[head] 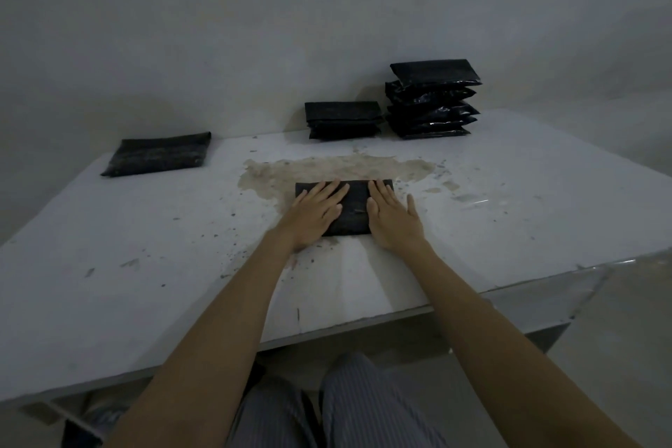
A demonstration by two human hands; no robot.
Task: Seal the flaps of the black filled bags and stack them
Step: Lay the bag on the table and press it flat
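Flatly, both hands (316,211) (394,220) press black filled bag (354,205), stacks (432,100) behind

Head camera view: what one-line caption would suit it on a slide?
Both flat hands, left hand and right hand, press a black filled plastic bag on the stained white table.

No readable writing

I see no text, label, brand or number on anything before me; the dim light shows none.

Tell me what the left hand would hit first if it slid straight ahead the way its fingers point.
Probably the short stack of black bags by the wall; the left hand points up and slightly right across the brown stain. Depth is hard to judge.
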